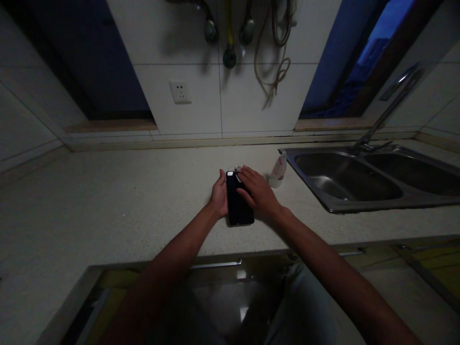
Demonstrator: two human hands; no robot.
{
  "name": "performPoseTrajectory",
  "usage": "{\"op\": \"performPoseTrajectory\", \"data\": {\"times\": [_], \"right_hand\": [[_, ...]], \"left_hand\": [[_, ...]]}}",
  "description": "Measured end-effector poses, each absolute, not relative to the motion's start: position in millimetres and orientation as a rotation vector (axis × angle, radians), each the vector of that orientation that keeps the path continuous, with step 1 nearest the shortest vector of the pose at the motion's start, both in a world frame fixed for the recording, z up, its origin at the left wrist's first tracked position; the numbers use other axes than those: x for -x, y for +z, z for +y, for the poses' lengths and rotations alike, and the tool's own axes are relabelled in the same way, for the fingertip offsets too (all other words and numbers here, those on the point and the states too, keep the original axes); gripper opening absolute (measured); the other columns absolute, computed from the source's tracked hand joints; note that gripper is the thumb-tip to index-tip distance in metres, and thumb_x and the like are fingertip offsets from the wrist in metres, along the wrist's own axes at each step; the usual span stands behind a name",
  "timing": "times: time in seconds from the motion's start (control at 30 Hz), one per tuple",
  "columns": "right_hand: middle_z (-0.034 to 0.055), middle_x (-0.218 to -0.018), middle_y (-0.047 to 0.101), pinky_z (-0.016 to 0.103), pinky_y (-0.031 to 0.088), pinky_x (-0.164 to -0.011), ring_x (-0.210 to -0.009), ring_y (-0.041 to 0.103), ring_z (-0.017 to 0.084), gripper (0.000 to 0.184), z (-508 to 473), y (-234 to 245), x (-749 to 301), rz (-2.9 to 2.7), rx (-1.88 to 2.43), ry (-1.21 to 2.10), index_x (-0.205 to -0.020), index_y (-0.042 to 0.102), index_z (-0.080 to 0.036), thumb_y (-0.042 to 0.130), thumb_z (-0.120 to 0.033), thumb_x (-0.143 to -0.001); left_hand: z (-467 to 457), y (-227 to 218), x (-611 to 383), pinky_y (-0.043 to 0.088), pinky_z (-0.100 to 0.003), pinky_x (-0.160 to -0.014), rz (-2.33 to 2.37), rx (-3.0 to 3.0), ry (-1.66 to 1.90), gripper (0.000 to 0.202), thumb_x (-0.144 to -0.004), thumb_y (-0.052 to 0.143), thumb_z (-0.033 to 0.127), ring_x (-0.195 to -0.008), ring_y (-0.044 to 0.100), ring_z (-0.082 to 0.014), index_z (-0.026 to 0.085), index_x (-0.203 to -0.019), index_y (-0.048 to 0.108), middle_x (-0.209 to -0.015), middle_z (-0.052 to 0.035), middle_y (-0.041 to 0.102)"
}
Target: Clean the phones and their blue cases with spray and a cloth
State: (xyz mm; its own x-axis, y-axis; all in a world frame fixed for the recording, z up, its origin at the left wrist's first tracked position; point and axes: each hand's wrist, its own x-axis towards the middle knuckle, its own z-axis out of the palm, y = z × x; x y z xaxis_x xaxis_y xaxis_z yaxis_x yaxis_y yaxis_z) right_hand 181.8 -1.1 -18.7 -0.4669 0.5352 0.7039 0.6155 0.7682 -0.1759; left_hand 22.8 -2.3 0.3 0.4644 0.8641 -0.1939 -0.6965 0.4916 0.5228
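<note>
A smartphone (237, 206) with a black glossy face lies at the middle of the counter, its long side pointing away from me. My left hand (218, 195) grips it along the left edge, thumb pointing up and the other fingers mostly hidden. Over its upper right part is my right hand (259, 191), fingers pressed together on the black surface. A bit of white tissue (237, 169) peeks out at the right fingertips; most of it is covered. Just right of that hand stands a small crumpled packet (278, 170), whitish with red marks.
The pale speckled countertop (172, 191) runs to the tiled wall. A steel double sink (323, 207) with a curved tap (386, 112) is at the right. Pipe valves (230, 57), a coiled hose (282, 28) and a socket (180, 92) are on the wall.
</note>
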Motion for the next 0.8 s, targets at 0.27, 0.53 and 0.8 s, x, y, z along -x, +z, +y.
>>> {"op": "performPoseTrajectory", "data": {"times": [0.27,0.53,0.8], "right_hand": [[0.0094,-0.129,0.071,0.049,0.047,-0.111,-0.13,0.06,0.025,0.033,-13.8,-15.6,-171.3,-2.387,0.6,-0.076,-0.117,0.073,-0.021,0.047,-0.035,-0.102],[0.0044,-0.08,0.079,0.035,0.058,-0.078,-0.083,0.077,0.019,0.028,-17.0,-15.8,-177.8,-2.288,0.39,-0.072,-0.077,0.072,-0.023,0.053,-0.025,-0.098],[0.0077,-0.1,0.08,0.037,0.057,-0.086,-0.1,0.074,0.022,0.015,-25.3,-14.5,-164.9,-2.293,0.15,-0.201,-0.099,0.073,-0.018,0.06,-0.018,-0.092]], "left_hand": [[8.7,-0.2,-16.9,0.056,-0.041,-0.087,0.538,-0.412,1.125,0.072,-0.1,0.026,0.062,-0.092,0.074,-0.0303,0.005,-0.117,0.068,-0.09,-0.0181,0.076],[9.8,-1.6,-11.5,0.055,-0.036,-0.062,0.537,-0.45,1.177,0.074,-0.099,0.025,0.063,-0.072,0.071,-0.027,0.005,-0.121,0.066,-0.09,-0.0191,0.075],[12.9,-1.4,-9.6,0.057,-0.043,-0.081,0.588,-0.357,1.331,0.073,-0.101,0.025,0.058,-0.089,0.073,-0.0302,0.002,-0.132,0.06,-0.096,-0.0204,0.075]]}}
